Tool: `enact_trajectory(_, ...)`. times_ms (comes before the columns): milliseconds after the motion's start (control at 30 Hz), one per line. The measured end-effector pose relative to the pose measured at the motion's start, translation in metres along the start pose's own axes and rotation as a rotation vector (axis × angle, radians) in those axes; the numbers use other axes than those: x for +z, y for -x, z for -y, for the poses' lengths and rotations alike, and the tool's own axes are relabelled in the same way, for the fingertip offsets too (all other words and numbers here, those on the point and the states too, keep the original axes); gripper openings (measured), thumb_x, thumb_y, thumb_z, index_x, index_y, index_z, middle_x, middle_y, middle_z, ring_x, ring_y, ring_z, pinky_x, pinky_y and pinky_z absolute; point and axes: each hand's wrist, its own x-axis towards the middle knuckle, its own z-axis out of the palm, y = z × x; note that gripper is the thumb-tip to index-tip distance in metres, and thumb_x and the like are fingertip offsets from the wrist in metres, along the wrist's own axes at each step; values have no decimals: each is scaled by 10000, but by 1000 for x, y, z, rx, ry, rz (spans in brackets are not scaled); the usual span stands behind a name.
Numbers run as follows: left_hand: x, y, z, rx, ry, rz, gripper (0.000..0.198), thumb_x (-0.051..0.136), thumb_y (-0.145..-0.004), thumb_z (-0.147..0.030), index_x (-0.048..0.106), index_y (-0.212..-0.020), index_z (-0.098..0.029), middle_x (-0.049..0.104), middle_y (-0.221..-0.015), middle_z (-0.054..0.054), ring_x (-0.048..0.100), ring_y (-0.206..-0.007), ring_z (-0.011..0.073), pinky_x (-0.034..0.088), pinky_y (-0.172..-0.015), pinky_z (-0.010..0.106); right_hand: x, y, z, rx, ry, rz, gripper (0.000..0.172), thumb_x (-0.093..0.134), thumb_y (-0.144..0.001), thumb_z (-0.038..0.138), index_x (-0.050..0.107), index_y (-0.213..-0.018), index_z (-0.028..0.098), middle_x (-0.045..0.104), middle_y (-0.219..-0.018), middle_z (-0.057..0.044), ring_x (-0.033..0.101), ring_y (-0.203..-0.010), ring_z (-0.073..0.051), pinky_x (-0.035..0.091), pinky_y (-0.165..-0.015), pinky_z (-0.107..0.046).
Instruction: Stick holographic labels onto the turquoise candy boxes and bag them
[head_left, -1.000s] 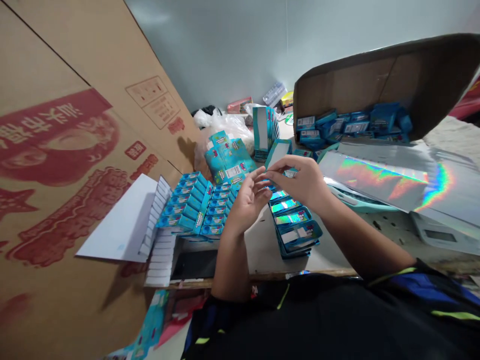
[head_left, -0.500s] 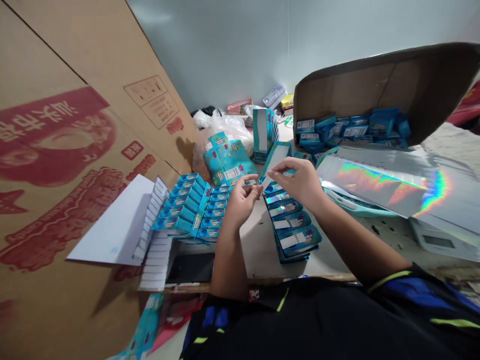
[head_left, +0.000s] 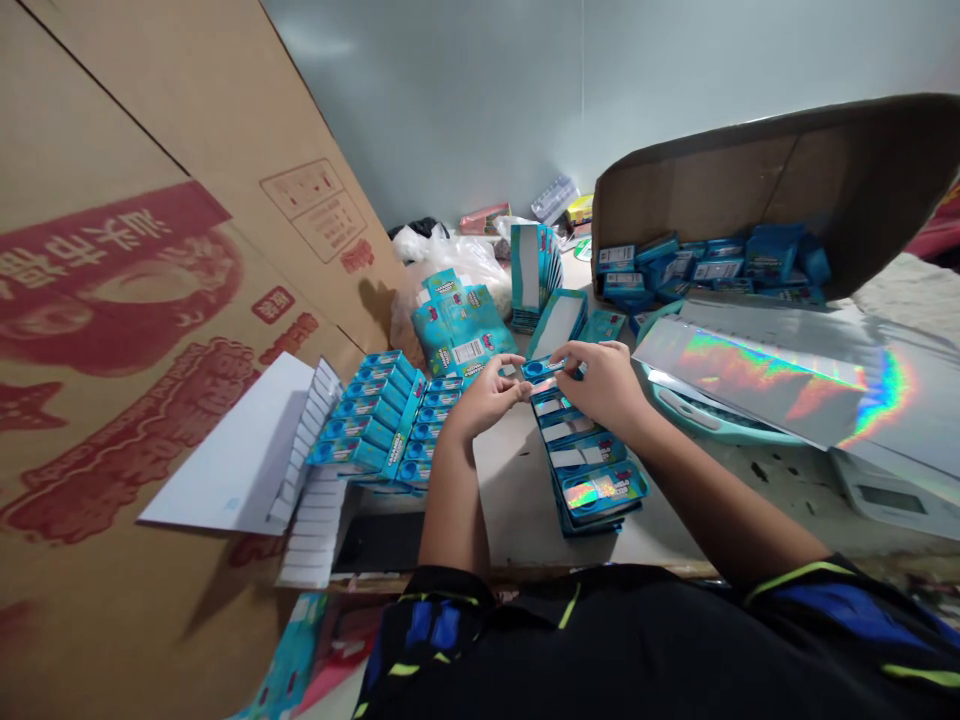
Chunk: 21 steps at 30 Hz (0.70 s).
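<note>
Right hand (head_left: 606, 385): fingers (head_left: 576, 354) closed on small blue card (head_left: 544, 368), pinched up at center frame, clear of counter (head_left: 517, 510), likely for close handling. Left hand (head_left: 486, 398): fingers curled, just beside card; contact unclear. Blue box stack (head_left: 592, 470) below, box rows (head_left: 375, 415) left, probably kept within reach. Open carton (head_left: 697, 190) upper right holds more blue packs (head_left: 716, 270).

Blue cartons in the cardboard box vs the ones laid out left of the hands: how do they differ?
The boxed blue cartons lie jumbled at mixed angles; the laid-out blue cartons sit in tidy overlapping rows. The boxed blue cartons are inside a tilted open cardboard box; the laid-out blue cartons rest on the table. Both share turquoise printed packaging.
</note>
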Motion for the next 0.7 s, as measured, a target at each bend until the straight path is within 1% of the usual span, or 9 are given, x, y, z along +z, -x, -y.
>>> enact_trajectory(100, 3, -4, 12, 10, 117, -39, 840, 873, -669, -625, 463, -1248, -175, 656, -692, -22, 586, -616, 141, 368, -595, 239, 3, -1, 0, -15, 107, 74, 236, 595, -807, 174, 748, -966, 257, 702, -806, -21, 616, -903, -246, 336, -987, -462)
enact_trajectory(167, 5, -6, 18, 5, 141, -72, 872, 890, -628, -648, 455, -1223, -179, 634, -671, -35, 554, -595, 127, 354, -587, 232, 6, -1, -2, 19, 154, 87, 250, 609, -801, 209, 742, -1007, 261, 709, -918, -55, 596, -992, -291, 368, -941, -460)
enact_trajectory(267, 7, -7, 24, -11, 49, -116, 868, 885, -611, -673, 465, -1196, -189, 583, -649, -60, 527, -590, 124, 329, -576, 226, 7, -2, -6, 52, 168, 42, 373, 636, -793, 274, 699, -1160, 248, 674, -1186, -110, 565, -1108, -346, 422, -921, -481)
enact_trajectory(333, 7, -5, 30, -35, -56, -130, 834, 868, -629, -678, 479, -1182, -190, 533, -629, -81, 474, -557, 117, 301, -558, 229, -1, -1, -10, 28, 126, 8, 491, 643, -813, 315, 635, -1295, 227, 626, -1327, -139, 551, -1186, -367, 445, -956, -504)
enact_trajectory(400, 6, -1, 39, -43, -142, -169, 765, 853, -669, -652, 501, -1164, -188, 508, -643, -86, 440, -552, 114, 300, -556, 234, -20, 3, -16, -16, 90, -41, 522, 622, -864, 351, 588, -1363, 204, 590, -1405, -159, 542, -1259, -359, 447, -1018, -509)
enact_trajectory(467, 5, 7, 48, -5, -208, -271, 631, 814, -747, -599, 534, -1131, -185, 505, -680, -73, 457, -593, 120, 330, -581, 237, -50, 10, -29, -24, 142, -132, 464, 571, -930, 381, 593, -1358, 202, 572, -1442, -167, 518, -1329, -349, 420, -1082, -510)
enact_trajectory(567, 1, 23, 59, 89, -275, -499, 399, 716, -864, -506, 591, -1064, -184, 495, -700, -55, 483, -648, 128, 360, -620, 238, -97, 28, -67, 124, 397, -260, 462, 540, -967, 429, 593, -1376, 221, 511, -1528, -175, 426, -1428, -390, 336, -1138, -576)
enact_trajectory(633, -2, 33, 61, 147, -279, -622, 315, 675, -891, -469, 615, -1013, -185, 502, -702, -46, 491, -655, 128, 378, -632, 237, -119, 42, -99, 288, 559, -220, 564, 582, -942, 474, 548, -1432, 197, 475, -1561, -205, 394, -1442, -428, 294, -1135, -623)
enact_trajectory(700, -3, 40, 57, 205, -264, -712, 294, 666, -886, -462, 625, -974, -184, 515, -706, -41, 504, -656, 124, 406, -645, 234, -130, 52, -130, 440, 646, -40, 580, 606, -919, 498, 564, -1404, 183, 554, -1474, -224, 470, -1364, -433, 283, -1107, -652)
